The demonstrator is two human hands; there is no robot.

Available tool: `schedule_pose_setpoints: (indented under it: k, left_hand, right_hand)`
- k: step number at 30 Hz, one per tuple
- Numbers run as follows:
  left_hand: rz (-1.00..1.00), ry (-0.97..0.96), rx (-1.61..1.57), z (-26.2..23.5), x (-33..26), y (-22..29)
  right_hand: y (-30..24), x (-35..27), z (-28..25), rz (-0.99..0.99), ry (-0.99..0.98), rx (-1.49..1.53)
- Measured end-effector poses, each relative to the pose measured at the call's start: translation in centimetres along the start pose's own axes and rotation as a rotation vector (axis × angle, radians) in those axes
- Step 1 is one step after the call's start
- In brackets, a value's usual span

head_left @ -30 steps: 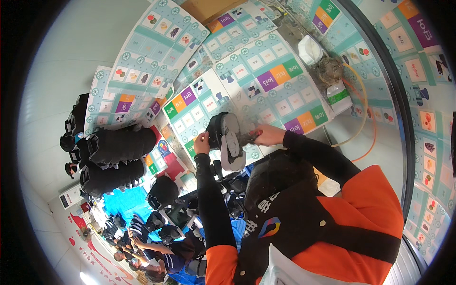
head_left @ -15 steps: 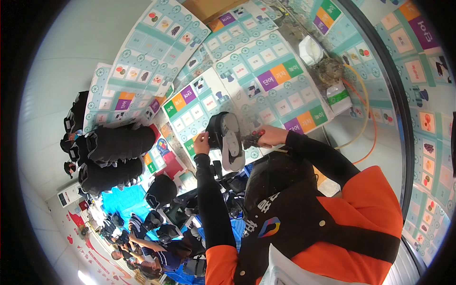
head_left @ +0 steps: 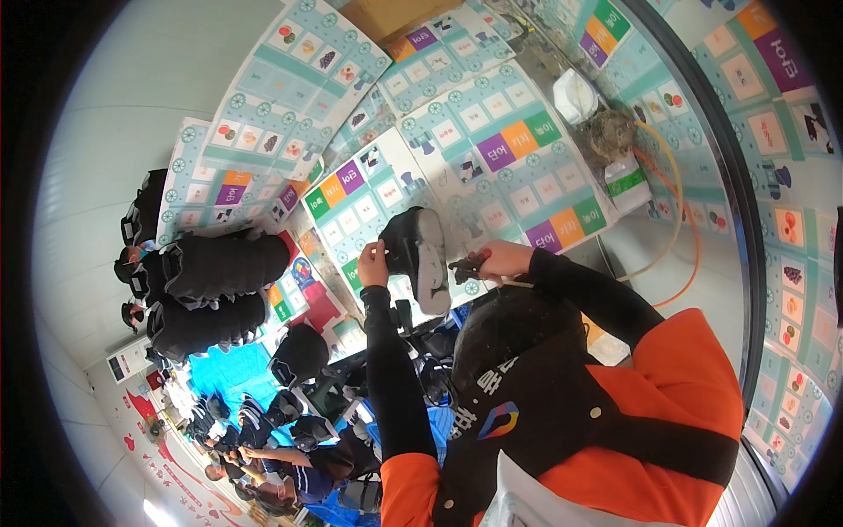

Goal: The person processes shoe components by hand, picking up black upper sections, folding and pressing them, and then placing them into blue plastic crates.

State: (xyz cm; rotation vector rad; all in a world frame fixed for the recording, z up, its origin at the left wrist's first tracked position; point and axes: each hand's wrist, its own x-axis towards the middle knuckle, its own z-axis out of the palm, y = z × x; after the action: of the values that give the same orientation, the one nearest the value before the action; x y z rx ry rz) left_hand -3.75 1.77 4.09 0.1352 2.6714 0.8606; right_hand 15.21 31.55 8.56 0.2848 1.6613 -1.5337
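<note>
Over printed sheets [head_left: 527, 180], the left hand [head_left: 373, 263] pinches a shoe [head_left: 426, 250]; the right hand [head_left: 509, 260] curls fingers round a tool [head_left: 472, 264].

Orange shirt [head_left: 680, 364], black sleeves [head_left: 584, 283]; black apron [head_left: 549, 391] with white lettering [head_left: 489, 381], pale round snaps [head_left: 596, 413], multicoloured emblem [head_left: 500, 421].

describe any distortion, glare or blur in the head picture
In the head view, the dark frame bar bows at the right and the corners fall to black; in the head view, a white glare streaks the lower left; in the head view, the shoe reads clearly, but the tool in the right hand shows little fine detail.
</note>
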Motion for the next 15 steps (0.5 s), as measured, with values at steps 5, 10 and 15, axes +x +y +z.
schedule_pose_setpoints:
  k: [5,10,15]
  left_hand:
    - [0.806,0.055,0.191,-3.4,-3.4,10.5]
    - [1.049,-0.074,0.528,-1.4,-5.1,7.8]
    - [0.341,0.497,0.364,0.5,-7.2,3.2]
  right_hand:
    - [2.4,-2.8,-2.2,-0.169,0.477,0.178]
    - [4.7,-3.2,-6.5,-0.249,0.624,0.028]
    - [2.0,-5.2,-5.6,-0.153,0.572,0.199]
